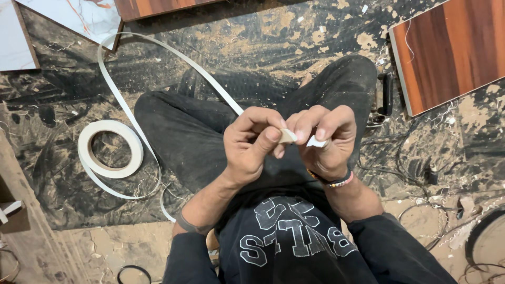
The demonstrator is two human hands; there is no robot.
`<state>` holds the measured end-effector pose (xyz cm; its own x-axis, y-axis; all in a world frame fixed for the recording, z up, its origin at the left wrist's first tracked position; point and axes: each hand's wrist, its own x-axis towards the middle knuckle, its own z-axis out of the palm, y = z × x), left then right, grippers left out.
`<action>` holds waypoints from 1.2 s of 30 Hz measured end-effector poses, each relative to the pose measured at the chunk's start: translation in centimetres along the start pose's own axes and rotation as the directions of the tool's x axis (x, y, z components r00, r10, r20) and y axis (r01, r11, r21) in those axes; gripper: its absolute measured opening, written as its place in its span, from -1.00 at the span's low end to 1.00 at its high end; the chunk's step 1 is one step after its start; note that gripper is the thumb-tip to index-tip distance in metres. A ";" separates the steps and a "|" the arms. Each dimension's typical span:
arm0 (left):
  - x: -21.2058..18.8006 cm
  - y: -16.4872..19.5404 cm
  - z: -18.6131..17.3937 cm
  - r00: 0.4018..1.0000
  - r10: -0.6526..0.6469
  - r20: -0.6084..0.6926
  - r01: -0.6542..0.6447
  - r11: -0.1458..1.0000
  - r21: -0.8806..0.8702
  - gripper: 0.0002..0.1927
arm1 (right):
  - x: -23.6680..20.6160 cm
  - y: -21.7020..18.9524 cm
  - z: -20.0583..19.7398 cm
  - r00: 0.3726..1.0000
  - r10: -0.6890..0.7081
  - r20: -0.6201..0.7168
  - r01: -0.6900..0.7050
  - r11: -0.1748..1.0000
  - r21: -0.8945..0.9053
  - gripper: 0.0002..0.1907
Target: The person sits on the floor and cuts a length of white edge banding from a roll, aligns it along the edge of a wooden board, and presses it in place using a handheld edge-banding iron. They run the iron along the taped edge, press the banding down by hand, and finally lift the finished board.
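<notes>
I sit cross-legged on a dusty floor, with both hands raised over my lap. My left hand [251, 142] pinches the end of a long white edge-banding strip [173, 60] between thumb and fingers. My right hand [323, 138] pinches the same strip end right beside it, and a small white piece [317, 142] pokes out under its fingers. The strip runs from my hands up to the left, loops round, and comes back down to a white roll of the banding [110, 149] lying flat on the floor to my left.
A wood-grain board [452, 52] with a pale edge lies at the upper right, next to a black-handled tool [385, 94]. White marble-patterned panels [73, 16] lie at the upper left. Sawdust, shavings and loose wires [421, 158] cover the floor.
</notes>
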<state>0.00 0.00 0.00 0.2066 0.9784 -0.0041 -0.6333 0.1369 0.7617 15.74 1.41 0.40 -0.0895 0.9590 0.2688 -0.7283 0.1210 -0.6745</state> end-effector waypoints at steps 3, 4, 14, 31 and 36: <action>-0.7 0.1 -0.3 1.000 -0.012 0.017 0.011 1.000 0.029 -0.81 | -1.1 0.2 -0.4 0.999 0.037 -0.020 -0.038 0.999 -0.039 -0.79; -1.0 0.0 -0.5 1.000 -0.005 0.023 0.004 0.999 0.032 -0.81 | -1.6 0.3 -0.4 0.998 0.047 -0.039 -0.049 0.997 -0.056 -0.80; -3.5 -1.0 -2.4 0.998 -0.002 0.061 -0.006 0.993 0.119 -0.84 | -5.4 2.4 -1.4 0.994 0.045 -0.099 -0.060 0.985 -0.160 -0.73; -4.7 -1.5 -2.7 0.992 -0.081 0.097 0.051 0.959 0.278 -0.81 | -7.0 2.5 -2.6 0.999 0.007 -0.045 -0.021 0.952 -0.306 -0.68; -4.6 -1.0 -2.4 0.988 -0.112 0.105 0.080 0.960 0.269 -0.80 | -7.1 2.5 -2.6 0.999 0.003 -0.045 -0.016 0.953 -0.302 -0.68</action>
<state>-2.09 -4.26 -2.35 0.3534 0.9352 -0.0208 -0.3904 0.1676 0.9053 16.36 -4.45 -5.01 -0.0611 0.9699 0.2356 -0.4876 0.1770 -0.8550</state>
